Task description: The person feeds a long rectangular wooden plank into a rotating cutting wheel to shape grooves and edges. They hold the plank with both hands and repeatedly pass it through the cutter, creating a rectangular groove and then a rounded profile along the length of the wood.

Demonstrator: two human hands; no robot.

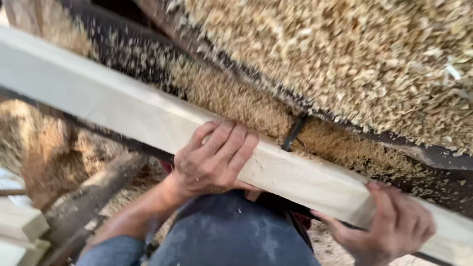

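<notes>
A long, pale, squared wooden beam [148, 116] runs diagonally across the view, from the upper left down to the lower right, lying along the near edge of a dark machine bench [433, 155]. The bench beyond it is heaped with tan wood shavings [354, 54], and loose shavings cling to the dark metal beside the beam.

The person's left hand [212, 160] lies over the top of the beam near its middle, fingers [231, 140] curled over the far edge and clenched on the wood. The right hand [391, 224] takes the beam further toward its lower right end, thumb on the near face and fingers wrapped round from below, also grasping it.

Below the beam is the person's knee in dusty blue trousers [231, 234]. At the lower left, pale wood blocks [19, 229] lie stacked beside a rough dark timber [93, 192].

The beam looks stiff and fairly heavy, with smooth planed faces and sharp corners that could slip when dusty. Two hands set well apart along its length, as here, seem the steadiest hold.
</notes>
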